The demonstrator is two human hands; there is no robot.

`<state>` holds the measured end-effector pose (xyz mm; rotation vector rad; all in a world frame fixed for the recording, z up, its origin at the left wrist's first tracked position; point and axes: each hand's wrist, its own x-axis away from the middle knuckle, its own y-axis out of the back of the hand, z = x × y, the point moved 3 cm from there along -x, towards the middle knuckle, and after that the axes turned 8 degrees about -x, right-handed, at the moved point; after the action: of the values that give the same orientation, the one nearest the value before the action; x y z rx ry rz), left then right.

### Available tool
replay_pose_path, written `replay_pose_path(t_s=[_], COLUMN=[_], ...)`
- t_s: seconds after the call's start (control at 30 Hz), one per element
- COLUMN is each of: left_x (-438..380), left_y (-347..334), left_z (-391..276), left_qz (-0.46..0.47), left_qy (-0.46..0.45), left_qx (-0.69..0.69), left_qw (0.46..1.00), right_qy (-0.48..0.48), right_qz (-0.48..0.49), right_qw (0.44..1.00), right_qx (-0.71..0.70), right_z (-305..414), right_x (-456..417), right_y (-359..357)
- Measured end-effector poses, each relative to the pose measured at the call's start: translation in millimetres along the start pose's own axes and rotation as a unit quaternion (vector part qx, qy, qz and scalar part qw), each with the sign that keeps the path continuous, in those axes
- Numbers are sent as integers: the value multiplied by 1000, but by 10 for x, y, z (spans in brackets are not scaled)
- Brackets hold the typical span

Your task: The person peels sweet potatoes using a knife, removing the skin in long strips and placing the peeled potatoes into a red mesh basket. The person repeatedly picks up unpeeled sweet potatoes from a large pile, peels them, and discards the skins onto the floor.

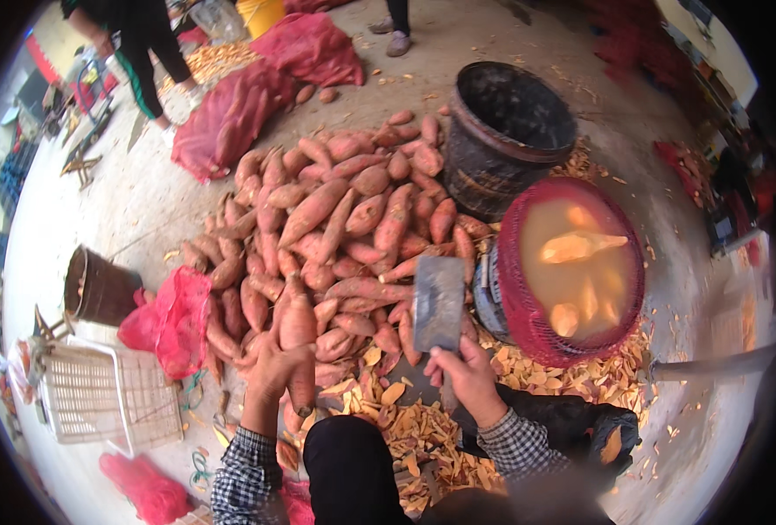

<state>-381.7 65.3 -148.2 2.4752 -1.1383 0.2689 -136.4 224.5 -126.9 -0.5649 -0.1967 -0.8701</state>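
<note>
My left hand (pixel 275 367) is around an unpeeled sweet potato (pixel 299 331) that stands out over the near edge of a large heap of sweet potatoes (pixel 355 197). In my right hand (pixel 468 377) is a cleaver (pixel 438 302), its broad rectangular blade pointing away from me above the heap's right side. To the right, a bucket lined with red mesh (pixel 509 282) holds cloudy water with peeled sweet potatoes (pixel 578 247) in it. Orange and reddish peelings (pixel 420 430) lie on the ground below my hands and around the bucket's base.
A dark, wide bucket (pixel 470 157) stands behind the mesh-lined one. At left are a white plastic basket (pixel 109 394), a brown bucket (pixel 102 289) and a red mesh bag (pixel 178 321). Full red mesh sacks (pixel 237 111) lie beyond the heap. Two other people stand farther off.
</note>
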Motion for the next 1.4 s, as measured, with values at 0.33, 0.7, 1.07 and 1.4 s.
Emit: replay_pose_path(t_s=[0.33, 0.7, 1.07, 1.4], left_x=[-152, -397, -1574, -1869], left_y=[-1156, -1356, -2164, -2434], left_z=[-792, -914, -2844, -2645], left_qz=[112, 90, 64, 14], left_qy=[-192, -257, -311, -412], left_qx=[-310, -270, -216, -277], left_qw=[925, 924, 923, 868], right_qy=[358, 214, 379, 405], right_qz=[-83, -104, -124, -191], right_qw=[868, 965, 849, 868], right_qx=[334, 114, 347, 215], right_z=[457, 538, 2400, 2793], right_x=[62, 90, -992, -785], right_y=[206, 467, 938, 1497])
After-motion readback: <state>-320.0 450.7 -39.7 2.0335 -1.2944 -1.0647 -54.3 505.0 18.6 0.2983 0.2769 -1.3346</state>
